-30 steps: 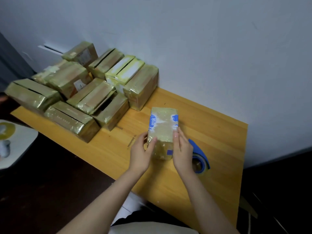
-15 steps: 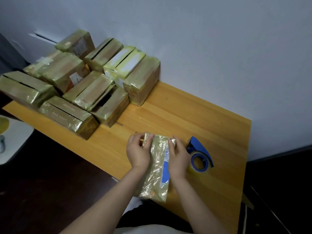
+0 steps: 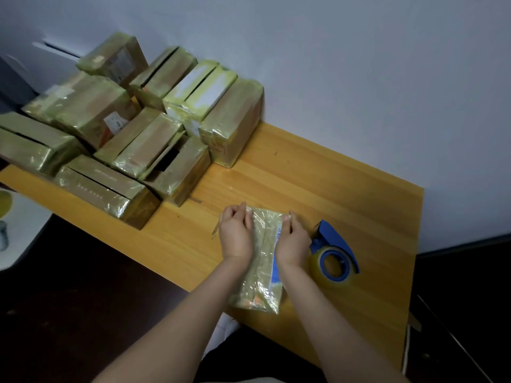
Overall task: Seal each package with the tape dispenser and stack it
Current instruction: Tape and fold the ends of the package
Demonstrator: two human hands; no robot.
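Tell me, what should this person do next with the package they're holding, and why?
Probably release the right hand and take the tape dispenser lying untouched just beside it. The left hand can hold the package down on the table; both hands now grip its far end, as if readying that end for tape.

A single head-worn camera looks forward and down onto the wooden table point(image 3: 318, 183), close above its near edge.
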